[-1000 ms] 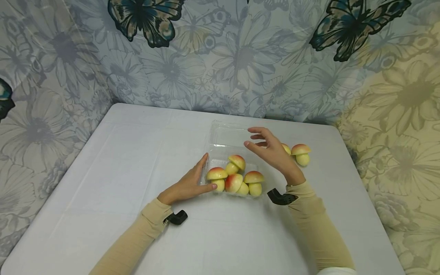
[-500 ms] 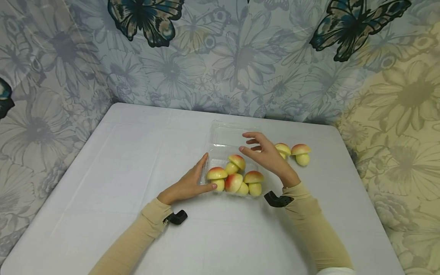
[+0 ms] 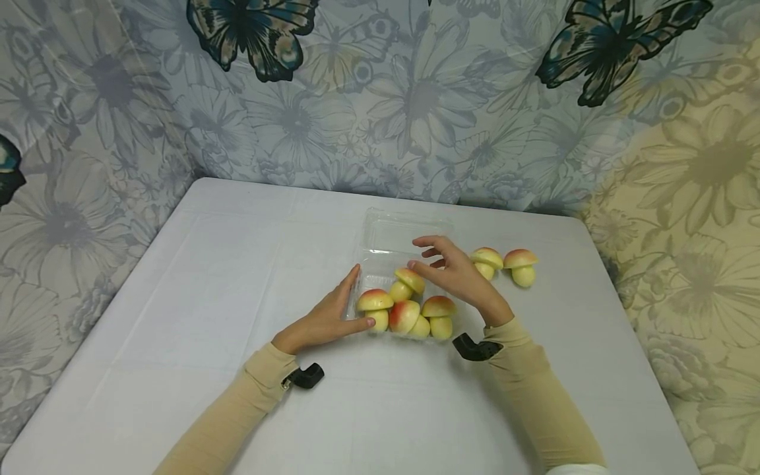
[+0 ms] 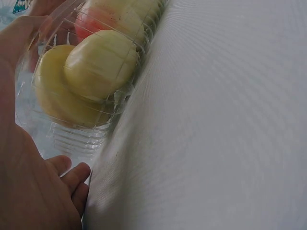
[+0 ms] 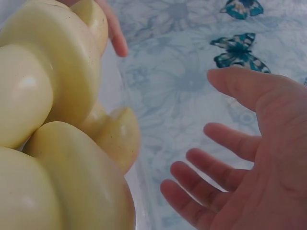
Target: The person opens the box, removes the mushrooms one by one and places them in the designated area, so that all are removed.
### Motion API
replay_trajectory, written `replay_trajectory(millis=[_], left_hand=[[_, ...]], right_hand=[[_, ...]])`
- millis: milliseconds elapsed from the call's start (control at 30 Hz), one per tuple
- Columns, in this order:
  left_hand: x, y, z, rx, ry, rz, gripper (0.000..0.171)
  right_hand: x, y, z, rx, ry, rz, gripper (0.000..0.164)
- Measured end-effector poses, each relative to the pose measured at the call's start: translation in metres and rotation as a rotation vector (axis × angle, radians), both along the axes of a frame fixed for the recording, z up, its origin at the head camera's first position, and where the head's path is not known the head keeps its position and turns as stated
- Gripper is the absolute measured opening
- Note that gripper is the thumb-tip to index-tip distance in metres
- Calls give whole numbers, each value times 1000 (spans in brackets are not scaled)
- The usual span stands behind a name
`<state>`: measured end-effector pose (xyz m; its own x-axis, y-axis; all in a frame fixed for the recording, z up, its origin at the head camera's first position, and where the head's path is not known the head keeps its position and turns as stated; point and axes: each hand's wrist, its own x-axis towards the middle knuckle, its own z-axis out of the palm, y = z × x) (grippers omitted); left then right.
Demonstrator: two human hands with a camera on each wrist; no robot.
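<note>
A clear plastic clamshell container [image 3: 371, 267] lies on the table with its lid [image 3: 404, 231] folded back. Inside are several toy mushrooms, yellow with reddish caps, among them a left one [image 3: 375, 300], a tilted one [image 3: 405, 316], a right one [image 3: 439, 307] and a back one [image 3: 411, 280]. My left hand [image 3: 326, 316] rests against the container's left side, its fingers extended and thumb at the front rim by the left mushroom. Over the container's back right part hovers my right hand [image 3: 454, 267], holding nothing, with spread, slightly bent fingers, as the right wrist view shows.
Two more mushrooms, a nearer one [image 3: 487, 260] and a farther one [image 3: 521, 266], lie on the white table [image 3: 285, 251] right of the container. Behind the table hangs a flower-patterned backdrop [image 3: 356, 132] with butterflies. Each wrist carries a black camera mount [image 3: 305, 376].
My right hand has drifted left and slightly towards me, uncovering more of the nearer loose mushroom. The left hand, the container and the mushrooms have stayed put.
</note>
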<state>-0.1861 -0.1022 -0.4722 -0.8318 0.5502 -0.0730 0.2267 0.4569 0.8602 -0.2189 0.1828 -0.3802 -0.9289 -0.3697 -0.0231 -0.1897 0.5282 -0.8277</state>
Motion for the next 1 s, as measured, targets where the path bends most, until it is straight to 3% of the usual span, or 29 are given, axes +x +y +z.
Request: replay_trajectory(millis=[700,1000], left_hand=[[0,0,2,-2,1,-2,112],[0,0,1,-1,-6,-4,112]], right_hand=[[2,-3,-10,109,-5,50,52],[4,-4,-11,133,-55,79,55]])
